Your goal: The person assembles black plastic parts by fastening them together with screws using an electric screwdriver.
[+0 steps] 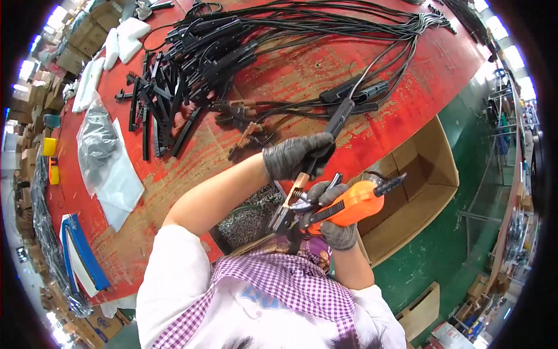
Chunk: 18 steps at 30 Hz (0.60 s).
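Observation:
My gloved left hand [299, 156] is closed around the black handle of a welding electrode holder [340, 116], which has a copper bar, a spring and black jaws. Its cable runs up and away to the bundle on the table. Close beside it, my gloved right hand [336, 224] grips an orange handheld power tool [354, 203] with black parts. The tool's front end is at the copper and spring section, where fingers partly hide the contact. Several more electrode holders [215, 46] with black cables lie piled at the far side, and loose black handle parts [154, 104] lie left of them.
The red worn table [157, 215] curves around in front. A tray of small metal fasteners [250, 221] sits just below my left forearm. An open cardboard box [407, 227] stands to the right over green floor. Plastic bags [99, 139] and a blue-white binder-like object [81, 256] lie at left.

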Motion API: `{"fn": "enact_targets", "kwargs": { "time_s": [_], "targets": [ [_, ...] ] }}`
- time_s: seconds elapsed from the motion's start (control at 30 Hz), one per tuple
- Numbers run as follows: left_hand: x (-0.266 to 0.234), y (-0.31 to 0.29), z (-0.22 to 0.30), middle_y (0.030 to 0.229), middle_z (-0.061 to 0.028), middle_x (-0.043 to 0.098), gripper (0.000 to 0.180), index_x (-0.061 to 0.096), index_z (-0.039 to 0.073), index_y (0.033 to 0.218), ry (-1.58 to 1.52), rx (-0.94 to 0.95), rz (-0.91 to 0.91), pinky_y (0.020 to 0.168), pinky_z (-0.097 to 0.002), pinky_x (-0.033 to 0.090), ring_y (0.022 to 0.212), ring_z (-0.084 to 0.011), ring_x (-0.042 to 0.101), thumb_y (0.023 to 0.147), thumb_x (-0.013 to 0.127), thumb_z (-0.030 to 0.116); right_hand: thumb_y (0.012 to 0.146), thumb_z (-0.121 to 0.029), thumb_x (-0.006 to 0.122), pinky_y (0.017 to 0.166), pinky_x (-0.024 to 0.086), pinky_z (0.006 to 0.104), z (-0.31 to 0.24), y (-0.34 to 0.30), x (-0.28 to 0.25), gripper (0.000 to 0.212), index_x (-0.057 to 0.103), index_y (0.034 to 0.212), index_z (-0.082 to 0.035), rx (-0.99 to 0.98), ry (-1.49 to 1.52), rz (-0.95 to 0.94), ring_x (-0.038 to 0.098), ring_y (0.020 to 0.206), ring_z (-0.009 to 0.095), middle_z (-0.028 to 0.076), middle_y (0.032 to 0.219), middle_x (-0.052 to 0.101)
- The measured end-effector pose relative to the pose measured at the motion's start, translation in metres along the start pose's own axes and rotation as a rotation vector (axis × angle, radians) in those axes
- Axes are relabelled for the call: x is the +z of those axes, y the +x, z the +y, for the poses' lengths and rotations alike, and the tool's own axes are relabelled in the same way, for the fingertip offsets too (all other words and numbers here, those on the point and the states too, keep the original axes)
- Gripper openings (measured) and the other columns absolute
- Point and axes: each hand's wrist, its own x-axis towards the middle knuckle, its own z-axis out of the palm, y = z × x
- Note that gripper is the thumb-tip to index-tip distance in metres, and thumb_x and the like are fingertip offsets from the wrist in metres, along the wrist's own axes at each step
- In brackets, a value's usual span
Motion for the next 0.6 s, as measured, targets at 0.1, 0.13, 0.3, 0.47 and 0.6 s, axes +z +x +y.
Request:
{"fn": "enact_targets", "kwargs": {
  "time_s": [0.1, 0.13, 0.3, 0.47, 0.6],
  "targets": [
    [-0.010, -0.023, -0.013, 0.063, 0.0013, 0.051, 0.024, 0.056, 0.011, 0.081, -0.104, 0.022, 0.069, 0.048, -0.0220, 0.039, 0.050, -0.0087, 0.047, 0.084, 0.052, 0.035, 0.067, -0.020, 0.072, 0.059, 0.051, 0.0282, 0.010, 0.009, 0.004, 0.043, 0.043, 0.094, -0.004, -0.034, -0.042, 0.071, 0.058, 0.073, 0.021, 0.014, 0.096, 0.046],
    [-0.015, -0.030, -0.012, 0.061, 0.0023, 0.049, 0.025, 0.056, 0.011, 0.081, 0.029, 0.046, 0.070, 0.048, -0.0212, 0.036, 0.049, -0.0079, 0.045, 0.084, 0.052, 0.035, 0.067, -0.020, 0.072, 0.060, 0.051, 0.0282, 0.013, 0.011, 0.005, 0.044, 0.043, 0.095, -0.004, -0.001, -0.052, 0.073, 0.058, 0.072, 0.021, 0.014, 0.096, 0.046],
    [-0.025, -0.040, -0.013, 0.055, 0.0043, 0.044, 0.026, 0.056, 0.013, 0.077, 0.331, 0.164, 0.032, 0.044, -0.0212, 0.028, 0.047, -0.0057, 0.038, 0.084, 0.051, 0.037, 0.067, -0.018, 0.072, 0.062, 0.050, 0.0292, 0.019, 0.012, 0.018, 0.043, 0.043, 0.096, -0.005, -0.014, -0.121, 0.054, 0.057, 0.069, 0.020, 0.013, 0.096, 0.046],
    [-0.052, -0.039, -0.028, 0.077, 0.0000, 0.057, 0.023, 0.057, 0.009, 0.086, -0.190, -0.006, -0.335, 0.061, -0.0230, 0.044, 0.067, -0.0079, 0.053, 0.081, 0.056, 0.031, 0.066, -0.017, 0.071, 0.058, 0.052, 0.0291, 0.022, 0.014, 0.018, 0.044, 0.043, 0.097, -0.005, 0.024, -0.053, 0.063, 0.058, 0.069, 0.021, 0.013, 0.098, 0.046],
    [-0.023, -0.086, -0.035, 0.068, -0.0024, 0.059, 0.029, 0.055, 0.010, 0.077, -0.035, 0.068, -0.004, 0.041, -0.0212, 0.041, 0.052, -0.0100, 0.054, 0.084, 0.051, 0.038, 0.067, -0.017, 0.069, 0.057, 0.052, 0.0303, 0.025, 0.015, 0.012, 0.045, 0.043, 0.101, -0.003, 0.024, -0.099, 0.096, 0.059, 0.068, 0.022, 0.016, 0.103, 0.046]
  ]
}}
